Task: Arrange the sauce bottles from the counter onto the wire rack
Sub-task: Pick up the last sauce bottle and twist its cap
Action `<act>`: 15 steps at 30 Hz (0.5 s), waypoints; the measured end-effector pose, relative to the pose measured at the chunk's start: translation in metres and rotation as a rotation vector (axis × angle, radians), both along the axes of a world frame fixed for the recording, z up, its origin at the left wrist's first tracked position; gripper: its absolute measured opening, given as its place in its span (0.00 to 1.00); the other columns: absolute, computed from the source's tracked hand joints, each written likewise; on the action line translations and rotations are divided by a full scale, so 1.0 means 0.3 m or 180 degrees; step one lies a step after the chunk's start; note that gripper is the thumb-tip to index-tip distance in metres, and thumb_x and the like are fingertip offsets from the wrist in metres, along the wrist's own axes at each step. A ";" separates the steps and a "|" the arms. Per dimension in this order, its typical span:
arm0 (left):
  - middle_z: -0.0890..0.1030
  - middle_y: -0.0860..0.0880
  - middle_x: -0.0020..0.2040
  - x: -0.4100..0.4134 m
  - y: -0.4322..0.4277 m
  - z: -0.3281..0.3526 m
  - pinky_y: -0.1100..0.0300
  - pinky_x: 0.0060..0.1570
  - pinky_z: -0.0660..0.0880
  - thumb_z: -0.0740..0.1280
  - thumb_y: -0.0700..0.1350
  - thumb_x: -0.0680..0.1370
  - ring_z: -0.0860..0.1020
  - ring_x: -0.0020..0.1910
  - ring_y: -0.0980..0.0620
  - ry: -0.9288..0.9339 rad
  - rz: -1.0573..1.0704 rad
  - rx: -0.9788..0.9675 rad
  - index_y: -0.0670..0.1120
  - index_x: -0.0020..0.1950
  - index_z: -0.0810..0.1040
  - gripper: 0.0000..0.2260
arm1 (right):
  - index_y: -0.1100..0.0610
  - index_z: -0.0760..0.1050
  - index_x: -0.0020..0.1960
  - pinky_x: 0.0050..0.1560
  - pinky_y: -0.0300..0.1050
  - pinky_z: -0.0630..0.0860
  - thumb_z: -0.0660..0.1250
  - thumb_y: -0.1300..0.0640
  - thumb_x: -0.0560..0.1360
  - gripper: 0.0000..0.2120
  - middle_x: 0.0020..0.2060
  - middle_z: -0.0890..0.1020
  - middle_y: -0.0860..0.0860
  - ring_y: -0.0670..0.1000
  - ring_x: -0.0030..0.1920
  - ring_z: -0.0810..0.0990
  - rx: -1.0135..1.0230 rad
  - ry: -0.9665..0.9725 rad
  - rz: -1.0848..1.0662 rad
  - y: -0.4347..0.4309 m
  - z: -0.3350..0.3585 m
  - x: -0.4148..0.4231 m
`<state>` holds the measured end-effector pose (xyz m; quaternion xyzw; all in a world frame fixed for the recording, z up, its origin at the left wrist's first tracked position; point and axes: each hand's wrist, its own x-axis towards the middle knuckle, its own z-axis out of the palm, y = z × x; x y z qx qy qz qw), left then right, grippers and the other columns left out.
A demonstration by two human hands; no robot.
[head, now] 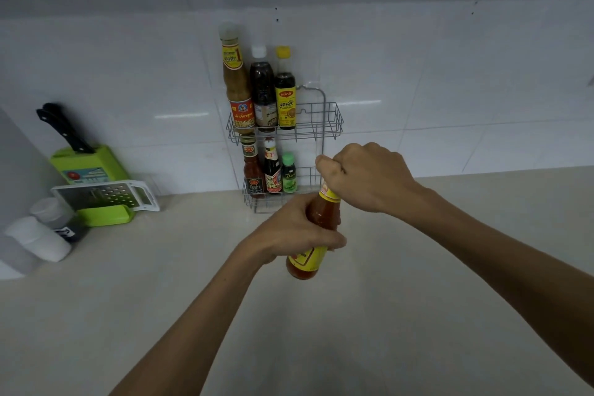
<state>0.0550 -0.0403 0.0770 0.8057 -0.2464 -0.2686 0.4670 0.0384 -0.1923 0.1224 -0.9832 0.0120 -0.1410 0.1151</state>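
Note:
A red chilli sauce bottle (323, 217) with a yellow label hangs tilted above the counter, in front of the wire rack (334, 120). My left hand (294, 231) is wrapped around its body. My right hand (369, 175) is closed over its cap and neck. The two-tier rack hangs on the white tiled wall. Its upper tier holds three bottles: a tan sauce bottle (236, 83), a dark bottle with a white cap (263, 90) and a yellow-capped bottle (285, 93). The lower tier holds three smaller bottles (272, 167). The right part of each tier holds nothing.
At the left against the wall stand a green knife block with a black-handled knife (64, 128) and a grater on a green tray (106, 198). Two white-capped containers (38, 235) sit in the left corner. The beige counter (418, 283) spreads below my arms.

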 end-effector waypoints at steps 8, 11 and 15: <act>0.82 0.50 0.40 0.040 0.054 0.031 0.47 0.53 0.80 0.77 0.39 0.65 0.81 0.42 0.53 0.0101 -0.0430 0.0112 0.48 0.45 0.79 0.12 | 0.54 0.62 0.26 0.26 0.44 0.61 0.55 0.35 0.77 0.29 0.19 0.65 0.48 0.49 0.22 0.63 -0.0157 -0.0974 0.1190 -0.031 0.008 0.006; 0.81 0.53 0.38 0.006 0.021 0.029 0.55 0.44 0.79 0.77 0.40 0.66 0.80 0.39 0.54 0.0005 0.0169 -0.0147 0.47 0.46 0.79 0.12 | 0.54 0.60 0.25 0.28 0.44 0.57 0.56 0.42 0.78 0.26 0.18 0.62 0.49 0.50 0.22 0.62 0.0200 -0.1132 0.0841 -0.001 -0.003 0.022; 0.81 0.53 0.45 -0.029 -0.045 -0.047 0.55 0.44 0.78 0.77 0.50 0.66 0.79 0.44 0.50 -0.0923 0.1544 -0.0240 0.52 0.53 0.76 0.18 | 0.59 0.66 0.26 0.31 0.44 0.64 0.56 0.44 0.77 0.26 0.22 0.69 0.52 0.54 0.26 0.68 0.0117 -0.0735 0.0000 0.029 -0.017 0.064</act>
